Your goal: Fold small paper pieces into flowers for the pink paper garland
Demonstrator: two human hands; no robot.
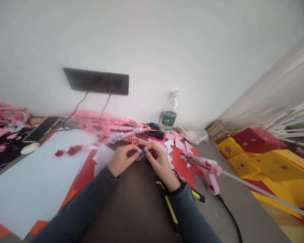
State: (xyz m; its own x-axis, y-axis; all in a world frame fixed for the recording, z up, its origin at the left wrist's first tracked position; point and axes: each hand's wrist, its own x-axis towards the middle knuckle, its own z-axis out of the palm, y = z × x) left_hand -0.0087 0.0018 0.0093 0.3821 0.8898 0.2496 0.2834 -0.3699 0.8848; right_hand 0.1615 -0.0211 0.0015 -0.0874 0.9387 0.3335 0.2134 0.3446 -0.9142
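Observation:
My left hand (123, 160) and my right hand (161, 165) meet over the middle of the grey table (131, 206). Their fingertips, with blue nails, pinch a small pale paper piece (139, 158); its exact shape is too small to make out. Just beyond lie pale paper flowers (116, 137) and pink paper flowers (133, 140) on long strips. A tool with black and yellow handles (169, 202) rests partly under my right wrist. To the right, a pink glue gun (210, 172) with a red light holds a long glue stick (263, 192).
White sheets (40, 175) over red and orange paper cover the left side. A water bottle (169, 113) stands by the wall, near a red-edged phone (153, 135). Another phone (42, 130) lies far left. Yellow boxes (281, 165) are at right. Cords hang from a black socket panel (96, 81).

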